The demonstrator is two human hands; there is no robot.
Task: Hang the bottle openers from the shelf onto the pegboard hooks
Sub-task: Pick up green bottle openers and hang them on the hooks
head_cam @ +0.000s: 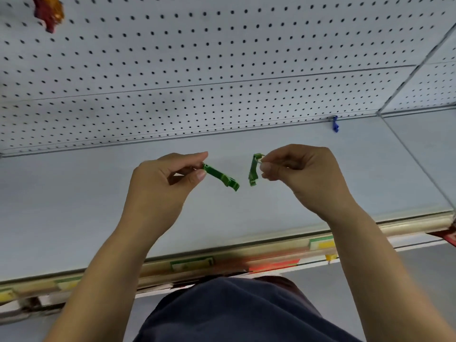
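Two green bottle openers are held above the pale shelf (74, 193). My left hand (160, 183) pinches the ring end of one green opener (220, 176), which slants down to the right. My right hand (301, 176) pinches the ring of the other green opener (253, 170), which hangs nearly straight down. The two openers are apart, a small gap between their lower ends. A blue bottle opener (334, 123) lies at the back of the shelf against the pegboard (197, 58). Red and gold openers (49, 12) hang on the pegboard at the top left; their hook is hidden.
The pegboard rises behind the shelf, with a side panel (434, 77) meeting it at the right corner. The shelf's front edge (246, 253) carries green and yellow price labels. My dark shirt (234, 312) fills the bottom of the view.
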